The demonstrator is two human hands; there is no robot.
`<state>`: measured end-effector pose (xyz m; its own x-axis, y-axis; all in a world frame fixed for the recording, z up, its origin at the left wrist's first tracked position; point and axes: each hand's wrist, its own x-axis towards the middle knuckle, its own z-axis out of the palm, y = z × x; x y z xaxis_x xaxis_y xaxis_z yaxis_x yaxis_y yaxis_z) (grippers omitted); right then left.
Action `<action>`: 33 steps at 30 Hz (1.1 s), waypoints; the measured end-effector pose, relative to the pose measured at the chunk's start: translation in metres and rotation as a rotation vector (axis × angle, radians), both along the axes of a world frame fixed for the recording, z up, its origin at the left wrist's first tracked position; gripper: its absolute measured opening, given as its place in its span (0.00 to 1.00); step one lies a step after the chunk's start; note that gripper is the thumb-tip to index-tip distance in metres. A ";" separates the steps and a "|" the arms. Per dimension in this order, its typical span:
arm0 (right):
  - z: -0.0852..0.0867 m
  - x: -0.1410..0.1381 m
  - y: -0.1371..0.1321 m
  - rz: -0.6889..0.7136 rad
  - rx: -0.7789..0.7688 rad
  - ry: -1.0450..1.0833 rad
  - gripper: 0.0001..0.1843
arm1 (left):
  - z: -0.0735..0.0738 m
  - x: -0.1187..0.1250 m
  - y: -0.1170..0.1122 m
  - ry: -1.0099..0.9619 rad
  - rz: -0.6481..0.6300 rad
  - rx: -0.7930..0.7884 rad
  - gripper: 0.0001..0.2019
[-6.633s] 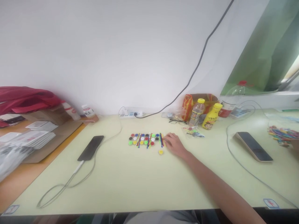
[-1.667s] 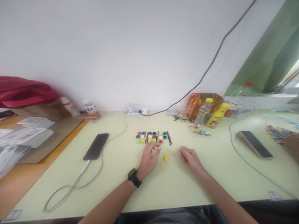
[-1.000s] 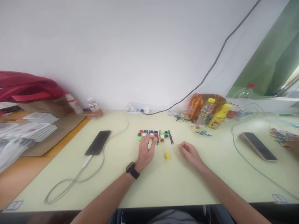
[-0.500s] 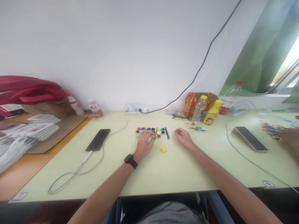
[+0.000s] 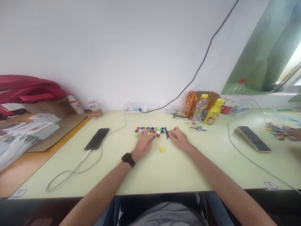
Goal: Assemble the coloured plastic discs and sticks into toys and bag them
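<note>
Rows of small round bottle caps (image 5: pixel 158 136), in red, blue, black, green and white, lie on the table. Thin coloured sticks (image 5: pixel 166 133) stand out among them, a blue and red bunch at the right end. My left hand (image 5: pixel 143 145), a black watch at its wrist, rests over the middle of the rows with fingers spread, covering some caps. At the right end, the fingertips of my right hand (image 5: pixel 179 138) are drawn together against the bunch; what they pinch, if anything, is hidden. Nearer me, one yellow cap (image 5: pixel 162 149) lies apart.
A phone (image 5: pixel 97 139) on a white cable (image 5: pixel 75 172) lies left. Drink bottles (image 5: pixel 214 112) and eyeglasses (image 5: pixel 181 117) stand or lie behind. Rightward are a tilted phone-like device (image 5: pixel 253 139), a pile of coloured sticks (image 5: pixel 279 131) and another person's hand (image 5: pixel 296 134).
My right hand has moved left to the end of the stick bunch, and the white stick beside it no longer shows. My left hand stays over the caps. The view has shifted slightly.
</note>
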<state>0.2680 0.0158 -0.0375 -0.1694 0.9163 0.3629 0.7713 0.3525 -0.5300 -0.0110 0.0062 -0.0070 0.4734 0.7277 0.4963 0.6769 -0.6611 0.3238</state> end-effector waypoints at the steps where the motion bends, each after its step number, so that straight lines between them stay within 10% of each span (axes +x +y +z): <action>1: 0.000 0.000 0.000 -0.002 -0.004 0.002 0.18 | 0.000 0.000 0.000 0.007 -0.004 -0.008 0.22; 18: 0.001 0.000 0.005 0.001 0.028 0.166 0.07 | -0.006 -0.002 0.005 0.052 -0.024 -0.045 0.23; 28: 0.025 0.006 -0.007 -0.134 0.346 0.238 0.08 | -0.003 -0.001 0.005 0.012 -0.048 -0.063 0.20; 33: 0.035 -0.002 -0.021 -0.044 0.184 0.358 0.10 | -0.002 -0.001 0.003 0.002 -0.047 -0.058 0.21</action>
<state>0.2661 -0.0049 -0.0024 0.0351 0.8339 0.5508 0.5660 0.4377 -0.6987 -0.0116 0.0096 -0.0090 0.5083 0.7324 0.4530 0.6462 -0.6721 0.3616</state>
